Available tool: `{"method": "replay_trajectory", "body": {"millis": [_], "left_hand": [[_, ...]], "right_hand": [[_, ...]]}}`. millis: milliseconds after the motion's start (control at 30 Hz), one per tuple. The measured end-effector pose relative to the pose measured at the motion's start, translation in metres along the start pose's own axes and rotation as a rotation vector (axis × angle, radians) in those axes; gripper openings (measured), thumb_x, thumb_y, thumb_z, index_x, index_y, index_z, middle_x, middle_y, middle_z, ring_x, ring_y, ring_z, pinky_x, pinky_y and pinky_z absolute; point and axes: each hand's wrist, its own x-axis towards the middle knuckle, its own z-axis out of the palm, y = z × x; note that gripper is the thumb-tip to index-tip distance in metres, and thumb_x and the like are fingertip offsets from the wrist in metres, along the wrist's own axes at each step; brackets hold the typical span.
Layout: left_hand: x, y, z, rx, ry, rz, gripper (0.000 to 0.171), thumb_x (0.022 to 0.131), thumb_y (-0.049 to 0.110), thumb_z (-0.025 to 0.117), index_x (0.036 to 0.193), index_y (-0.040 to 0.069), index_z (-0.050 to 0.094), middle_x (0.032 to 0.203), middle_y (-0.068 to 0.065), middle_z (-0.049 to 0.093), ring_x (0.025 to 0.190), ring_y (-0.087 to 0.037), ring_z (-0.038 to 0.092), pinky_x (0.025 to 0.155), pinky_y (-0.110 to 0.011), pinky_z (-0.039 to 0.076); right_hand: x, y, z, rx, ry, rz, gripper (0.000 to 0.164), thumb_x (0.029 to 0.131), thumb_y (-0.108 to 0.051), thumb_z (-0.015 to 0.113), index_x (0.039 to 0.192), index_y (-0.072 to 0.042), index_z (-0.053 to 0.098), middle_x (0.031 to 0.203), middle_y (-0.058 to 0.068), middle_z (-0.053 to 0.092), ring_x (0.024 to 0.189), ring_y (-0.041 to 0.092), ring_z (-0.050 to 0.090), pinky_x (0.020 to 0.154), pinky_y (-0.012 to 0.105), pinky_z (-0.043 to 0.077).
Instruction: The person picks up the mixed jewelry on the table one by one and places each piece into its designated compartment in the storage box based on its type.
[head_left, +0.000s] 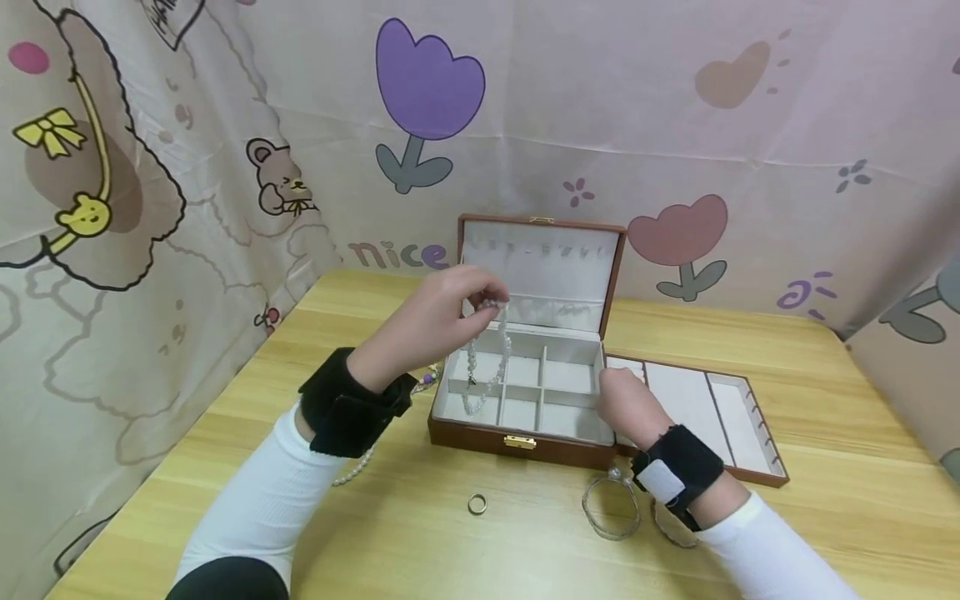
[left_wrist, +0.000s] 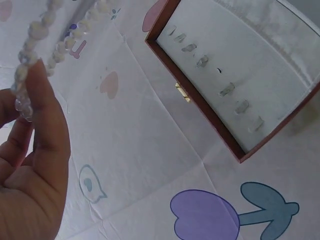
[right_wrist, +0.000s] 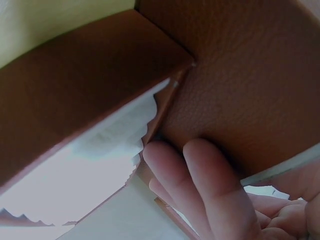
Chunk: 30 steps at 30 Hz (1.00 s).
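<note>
Near the tabletop's front edge lie a ring and a clear bangle. Behind them, the right hand presses straight fingers against the open jewellery box's right wall. The left hand pinches a bead necklace, dangling into the box's left compartments, before the raised lid.

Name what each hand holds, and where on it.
The left hand pinches the bead strand at its top, above the jewelry box. The right hand rests against the box's right side.
</note>
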Motion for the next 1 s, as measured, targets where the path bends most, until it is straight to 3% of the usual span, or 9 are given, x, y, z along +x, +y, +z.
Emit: {"method": "replay_trajectory", "body": {"millis": [233, 467, 733, 1000], "left_hand": [[0.019, -0.003, 0.002, 0.013, -0.03, -0.002, 0.014, 0.086, 0.002, 0.055, 0.097, 0.004, 0.063, 0.096, -0.007, 0.065, 0.085, -0.016, 0.057, 0.078, -0.026, 0.052], [0.043, -0.009, 0.009, 0.055, -0.078, -0.056, 0.014, 0.087, 0.003, 0.054, 0.097, 0.006, 0.063, 0.097, -0.007, 0.063, 0.088, -0.017, 0.056, 0.08, -0.026, 0.05], [0.065, -0.019, 0.017, 0.047, -0.105, -0.141, 0.017, 0.088, 0.003, 0.052, 0.101, 0.006, 0.062, 0.102, -0.008, 0.062, 0.092, -0.018, 0.057, 0.083, -0.027, 0.05], [0.087, -0.039, 0.024, 0.042, -0.062, -0.225, 0.016, 0.09, 0.007, 0.051, 0.106, 0.006, 0.049, 0.102, -0.006, 0.058, 0.095, -0.019, 0.055, 0.082, -0.028, 0.051]], "right_hand": [[0.0, -0.001, 0.001, -0.006, 0.012, 0.012, 0.023, 0.08, 0.009, 0.051, 0.1, 0.012, 0.061, 0.087, 0.022, 0.067, 0.059, 0.017, 0.052, 0.052, 0.025, 0.043], [-0.002, 0.0, 0.003, 0.0, 0.02, 0.015, 0.024, 0.078, 0.01, 0.052, 0.101, 0.012, 0.061, 0.09, 0.024, 0.067, 0.063, 0.017, 0.056, 0.058, 0.031, 0.051], [-0.005, 0.001, 0.007, -0.011, 0.052, -0.017, 0.021, 0.079, 0.01, 0.051, 0.097, 0.013, 0.062, 0.081, 0.022, 0.067, 0.057, 0.015, 0.051, 0.049, 0.025, 0.043], [-0.004, 0.001, 0.007, -0.015, 0.046, 0.003, 0.02, 0.08, 0.009, 0.051, 0.097, 0.012, 0.062, 0.079, 0.019, 0.067, 0.055, 0.015, 0.05, 0.048, 0.024, 0.041]]}}
